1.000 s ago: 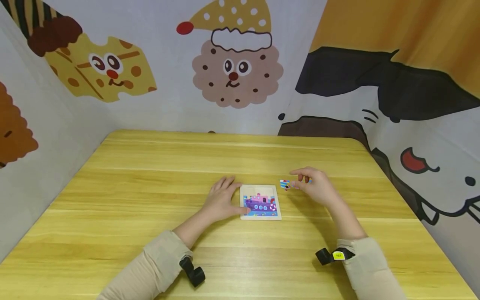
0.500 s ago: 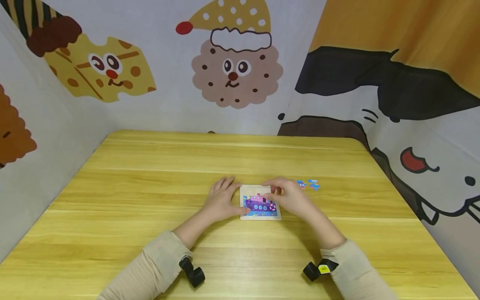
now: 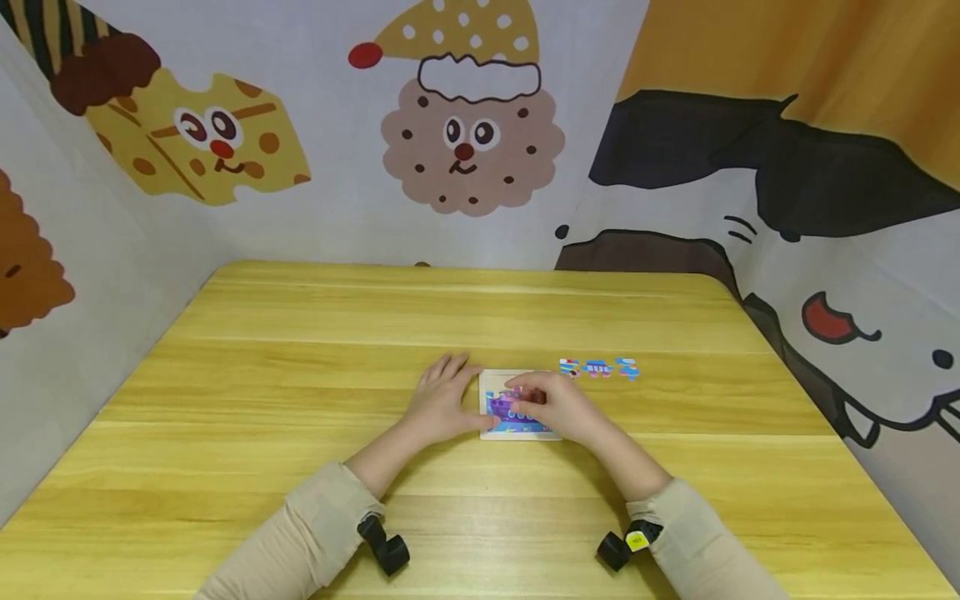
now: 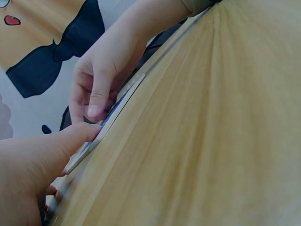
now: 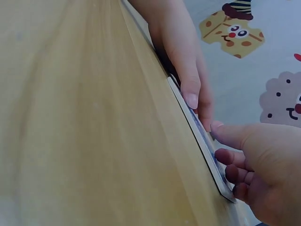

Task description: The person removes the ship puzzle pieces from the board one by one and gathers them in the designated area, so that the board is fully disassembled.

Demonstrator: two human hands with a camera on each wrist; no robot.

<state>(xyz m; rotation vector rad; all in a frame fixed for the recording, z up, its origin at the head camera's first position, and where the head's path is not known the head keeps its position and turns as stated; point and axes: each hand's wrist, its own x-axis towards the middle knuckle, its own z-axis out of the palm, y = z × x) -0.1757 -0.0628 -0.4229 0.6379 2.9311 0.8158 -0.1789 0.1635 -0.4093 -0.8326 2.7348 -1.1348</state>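
A small wooden jigsaw puzzle [image 3: 517,427] with a purple ship picture lies in its pale frame on the table. My left hand [image 3: 444,398] rests at its left side, the thumb over the lower left corner and the other fingers spread at the upper left. Over the right half of the puzzle is my right hand [image 3: 558,406], fingers loosely bent and thumb apart from the index finger. The right wrist view shows that right hand [image 5: 263,165] with fingertips right at the board [image 5: 202,143]; no piece shows between them. Part of the picture is hidden beneath it.
To the right, beyond the frame, loose jigsaw pieces lie in a row: one striped piece [image 3: 568,367], a middle piece [image 3: 597,367] and a blue piece [image 3: 627,368]. The wooden table [image 3: 337,317] meets a cartoon-printed cloth [image 3: 337,233] at the back.
My right hand has moved left from beside the loose pieces onto the puzzle, then further across it. The row of loose pieces is uncovered now. My left hand stays in place.
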